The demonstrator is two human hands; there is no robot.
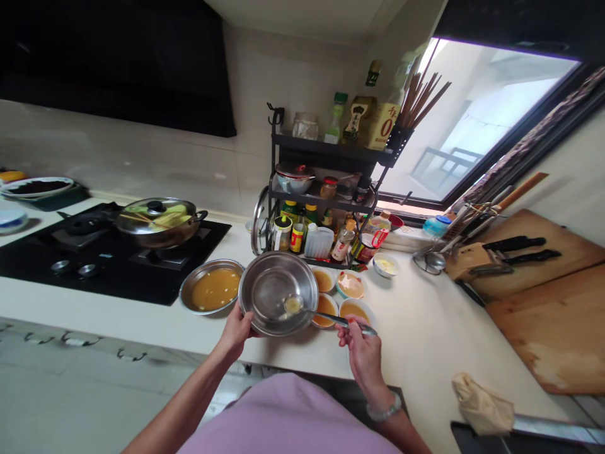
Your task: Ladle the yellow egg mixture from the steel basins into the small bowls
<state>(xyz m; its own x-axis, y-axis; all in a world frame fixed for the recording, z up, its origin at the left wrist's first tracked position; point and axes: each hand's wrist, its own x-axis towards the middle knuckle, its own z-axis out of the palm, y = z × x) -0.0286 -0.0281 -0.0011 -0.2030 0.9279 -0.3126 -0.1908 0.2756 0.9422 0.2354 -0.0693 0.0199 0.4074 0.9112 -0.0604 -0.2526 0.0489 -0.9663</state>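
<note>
My left hand [237,329] grips the near left rim of a round steel bowl [267,287], raised and tipped toward me. My right hand [360,348] is closed round the handle of a ladle [293,305], whose scoop is inside the bowl with a little yellowish liquid in it. Right of the steel bowl, and partly behind it, stand several small bowls of orange-brown liquid, among them a white bowl [358,309] and a patterned bowl [350,285]. On the left a steel basin [212,289] holds similar liquid with pale bits floating in it.
A lidded pan [158,222] sits on the black gas stove [113,277]. At the back a black rack [326,150] carries bottles and jars. A small bowl [386,265], a knife block [472,261] and cutting boards [543,340] are to the right, with a beige cloth [483,405] nearer me.
</note>
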